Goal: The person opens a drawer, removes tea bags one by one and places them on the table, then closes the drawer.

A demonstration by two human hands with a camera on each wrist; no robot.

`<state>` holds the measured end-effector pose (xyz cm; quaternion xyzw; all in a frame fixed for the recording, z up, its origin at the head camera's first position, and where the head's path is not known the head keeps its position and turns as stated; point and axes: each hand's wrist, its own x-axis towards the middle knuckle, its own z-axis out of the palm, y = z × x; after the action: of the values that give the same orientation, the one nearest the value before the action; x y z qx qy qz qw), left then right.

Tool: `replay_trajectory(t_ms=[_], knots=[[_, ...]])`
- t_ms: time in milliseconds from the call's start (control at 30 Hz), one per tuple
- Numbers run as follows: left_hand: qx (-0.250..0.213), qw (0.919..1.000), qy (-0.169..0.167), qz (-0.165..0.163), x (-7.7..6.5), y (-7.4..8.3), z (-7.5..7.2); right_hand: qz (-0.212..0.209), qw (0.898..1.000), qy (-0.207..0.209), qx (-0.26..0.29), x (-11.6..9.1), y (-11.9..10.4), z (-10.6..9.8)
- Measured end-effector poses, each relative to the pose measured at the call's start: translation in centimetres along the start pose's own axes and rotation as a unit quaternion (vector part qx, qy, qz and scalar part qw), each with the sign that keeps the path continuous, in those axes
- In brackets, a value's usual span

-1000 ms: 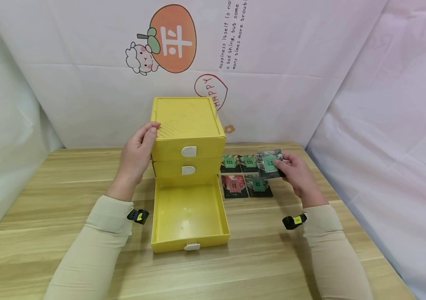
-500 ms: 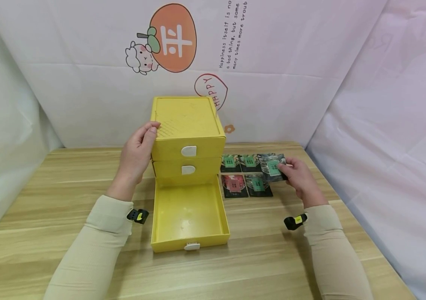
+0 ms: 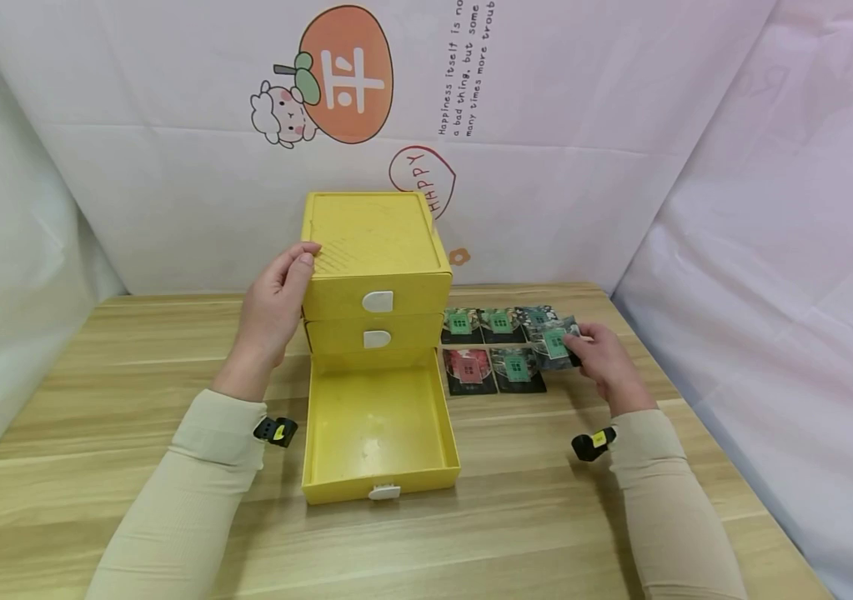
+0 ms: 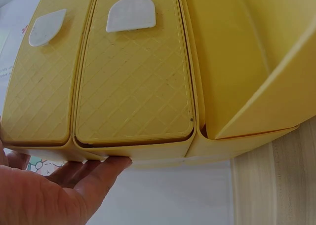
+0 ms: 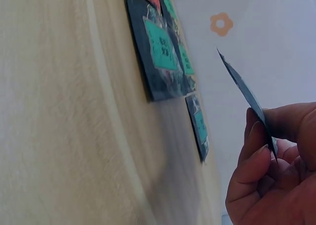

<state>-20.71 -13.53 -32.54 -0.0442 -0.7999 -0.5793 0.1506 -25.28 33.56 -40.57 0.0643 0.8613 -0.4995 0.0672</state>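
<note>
A yellow three-drawer box stands on the table, its bottom drawer pulled out with nothing inside. My left hand rests at its upper left side, fingertips at the top edge; in the left wrist view, straight fingers lie against the side wall. My right hand pinches a thin dark packet with a green label between thumb and fingers. Seen edge-on in the right wrist view, that packet is raised over the table. Below it lie several similar packets in two rows, one with a red label.
The wooden table reaches back to a white printed cloth. White cloth also hangs at both sides. The open drawer juts toward me between my forearms. Each wrist wears a black strap, such as the right strap.
My right hand has moved the packet a little right and toward me, uncovering part of another packet in the back row. My left hand and the drawer box stay in place.
</note>
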Motion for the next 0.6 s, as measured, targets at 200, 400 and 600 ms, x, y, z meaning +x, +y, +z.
replay_trajectory(t_ms=[200, 400, 600], knots=[[0.0, 1.0, -0.001, -0.002, 0.0, 0.0, 0.0, 0.015, 1.0, 0.006, -0.017, 0.3, 0.7, -0.2], [-0.002, 1.0, -0.002, -0.004, 0.1, -0.1, 0.0, 0.028, 0.999, 0.012, -0.038, 0.5, 1.1, -0.4], [0.0, 1.0, -0.002, -0.001, 0.1, -0.1, 0.0, 0.042, 0.998, 0.005, -0.053, 0.7, 1.8, -0.6]])
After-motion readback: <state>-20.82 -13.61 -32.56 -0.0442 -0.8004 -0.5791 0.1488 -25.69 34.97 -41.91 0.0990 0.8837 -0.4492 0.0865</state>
